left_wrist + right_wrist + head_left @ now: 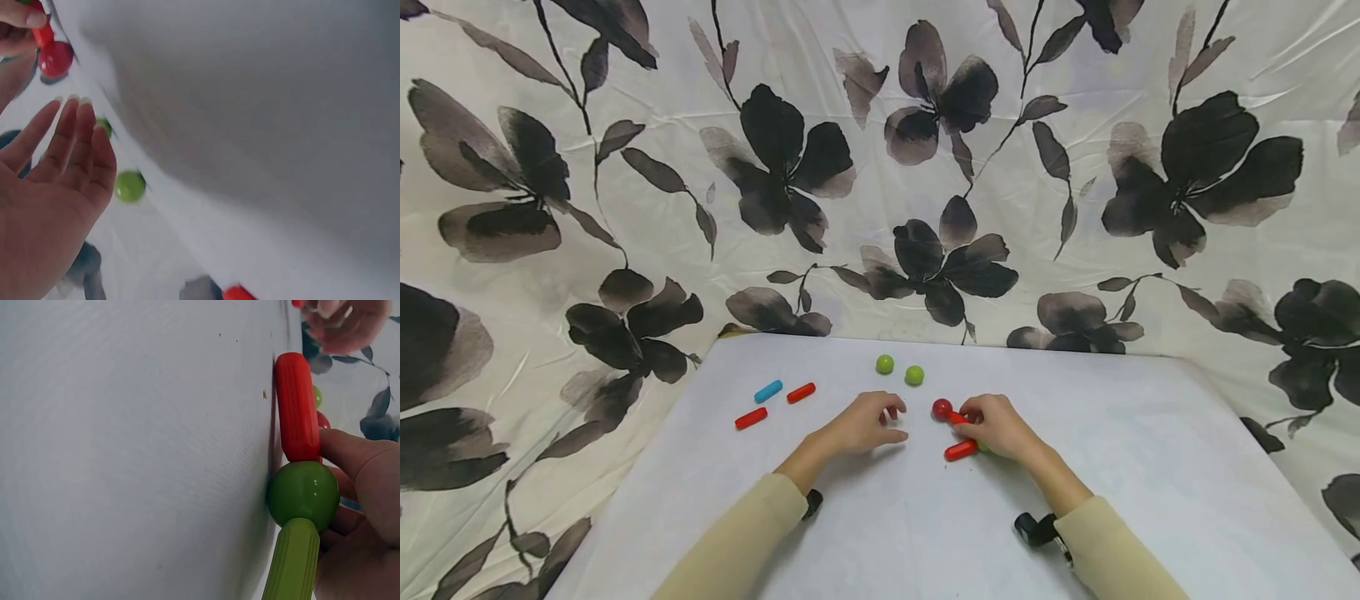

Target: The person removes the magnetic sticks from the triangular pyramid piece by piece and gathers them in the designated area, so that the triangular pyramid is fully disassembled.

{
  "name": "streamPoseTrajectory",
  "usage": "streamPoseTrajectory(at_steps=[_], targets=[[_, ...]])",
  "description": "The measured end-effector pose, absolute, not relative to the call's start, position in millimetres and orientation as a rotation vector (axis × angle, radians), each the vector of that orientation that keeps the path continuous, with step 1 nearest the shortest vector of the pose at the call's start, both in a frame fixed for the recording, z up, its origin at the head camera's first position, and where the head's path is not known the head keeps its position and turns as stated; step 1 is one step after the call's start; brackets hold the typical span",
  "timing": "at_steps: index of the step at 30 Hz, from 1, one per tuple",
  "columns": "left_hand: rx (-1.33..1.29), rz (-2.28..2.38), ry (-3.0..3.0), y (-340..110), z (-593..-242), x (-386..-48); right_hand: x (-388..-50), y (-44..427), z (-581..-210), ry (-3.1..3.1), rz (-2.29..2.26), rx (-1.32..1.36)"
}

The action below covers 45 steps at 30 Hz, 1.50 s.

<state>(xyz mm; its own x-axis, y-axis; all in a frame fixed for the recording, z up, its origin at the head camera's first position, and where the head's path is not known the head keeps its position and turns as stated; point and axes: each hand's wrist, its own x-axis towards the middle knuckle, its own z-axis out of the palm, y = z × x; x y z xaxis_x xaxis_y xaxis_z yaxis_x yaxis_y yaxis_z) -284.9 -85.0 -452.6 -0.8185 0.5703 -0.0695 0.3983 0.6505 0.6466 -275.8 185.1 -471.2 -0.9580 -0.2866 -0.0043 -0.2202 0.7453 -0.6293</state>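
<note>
My right hand [1000,427] pinches a short red rod [957,417] between thumb and fingers, with a red ball [942,409] at its far end. Just in front of that hand lies a second red rod [297,406], its end against a green ball [304,495]. A light green rod [292,559] meets the ball's other side; the hand covers it in the head view. To the left, my left hand [868,423] hovers with loosely bent fingers and thumb apart, holding nothing. The left wrist view shows its palm and the red ball [55,59] beyond.
Two green balls [885,364] [914,375] lie towards the back of the white table [887,533]. At the left are a blue rod [768,391] and two red rods [751,418] [801,392]. A flower-printed cloth [865,208] hangs behind the table.
</note>
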Motion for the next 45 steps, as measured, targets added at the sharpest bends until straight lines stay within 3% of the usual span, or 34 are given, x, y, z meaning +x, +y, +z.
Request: streamPoseTrajectory(at_steps=[14,25,45], targets=[[0.786,0.913,2.583,-37.7,-461.9,-306.9,-278.1,184.9,-468.3,2.789,-1.001,-0.552],[0.757,0.949,2.573,-37.3,-465.1,-303.2,-271.5,186.0,-469.6,2.726,-1.016,-0.729],[0.688,0.921,2.639,-40.8,-466.9,-307.2,-271.9,189.6,-468.1,2.676,-1.017,-0.790]])
